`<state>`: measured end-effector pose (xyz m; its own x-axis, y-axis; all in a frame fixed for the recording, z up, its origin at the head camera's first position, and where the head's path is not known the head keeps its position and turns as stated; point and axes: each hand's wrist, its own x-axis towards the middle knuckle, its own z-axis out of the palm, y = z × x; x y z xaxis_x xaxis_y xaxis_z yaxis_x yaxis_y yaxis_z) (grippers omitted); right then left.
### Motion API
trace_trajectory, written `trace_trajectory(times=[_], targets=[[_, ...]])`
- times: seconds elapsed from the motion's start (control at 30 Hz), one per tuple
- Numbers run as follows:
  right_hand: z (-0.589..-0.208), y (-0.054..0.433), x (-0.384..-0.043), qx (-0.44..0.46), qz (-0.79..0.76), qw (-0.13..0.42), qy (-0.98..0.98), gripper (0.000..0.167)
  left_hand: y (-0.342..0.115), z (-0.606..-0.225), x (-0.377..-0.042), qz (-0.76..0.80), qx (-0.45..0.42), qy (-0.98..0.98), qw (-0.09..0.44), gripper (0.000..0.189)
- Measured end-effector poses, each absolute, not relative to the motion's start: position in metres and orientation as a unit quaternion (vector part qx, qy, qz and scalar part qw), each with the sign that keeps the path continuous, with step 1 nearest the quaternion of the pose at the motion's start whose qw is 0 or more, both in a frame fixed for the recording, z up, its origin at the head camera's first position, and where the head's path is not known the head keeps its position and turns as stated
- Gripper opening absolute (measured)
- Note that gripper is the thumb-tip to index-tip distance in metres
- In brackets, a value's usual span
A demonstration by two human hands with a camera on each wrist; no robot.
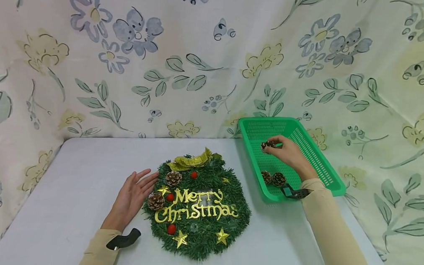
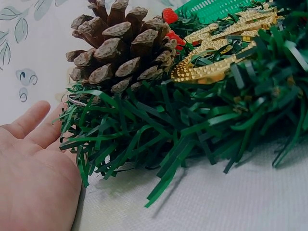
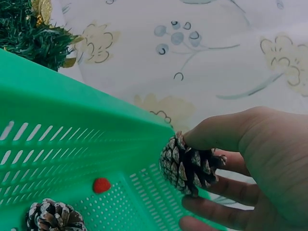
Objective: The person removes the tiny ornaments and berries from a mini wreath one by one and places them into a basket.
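Observation:
My right hand (image 1: 286, 151) pinches a pine cone (image 3: 185, 166) between thumb and fingers, above the inside of the green plastic basket (image 1: 249, 152). My left hand (image 1: 132, 195) lies palm up with straight fingers, their tips at the left edge of a green Christmas wreath (image 1: 202, 247). On the wreath sit a gold "Merry Christmas" sign (image 1: 195, 211), a gold bow (image 1: 190, 161), two pine cones, red balls (image 1: 171, 229) and gold stars (image 1: 222, 236). The wreath's lower left pine cone (image 2: 120, 48) rises close beside my left fingers, which its green strands partly cover.
Two more pine cones (image 1: 279, 179) lie at the near end of the basket, and a red ball (image 3: 101, 185) shows on its floor. The white table (image 1: 79, 180) meets a flower-printed cloth (image 1: 132, 92) at the back and sides.

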<state>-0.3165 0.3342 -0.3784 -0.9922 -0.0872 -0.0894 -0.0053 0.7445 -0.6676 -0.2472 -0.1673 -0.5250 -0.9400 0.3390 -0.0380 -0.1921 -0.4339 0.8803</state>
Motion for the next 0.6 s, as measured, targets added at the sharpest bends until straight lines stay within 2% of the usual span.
trace_trajectory(times=[0.6], targets=[[-0.394,0.333,-0.332,-0.018,-0.354,0.082,0.932,0.057,-0.167,-0.522,-0.246,0.839,0.062,0.517,0.156,0.075]])
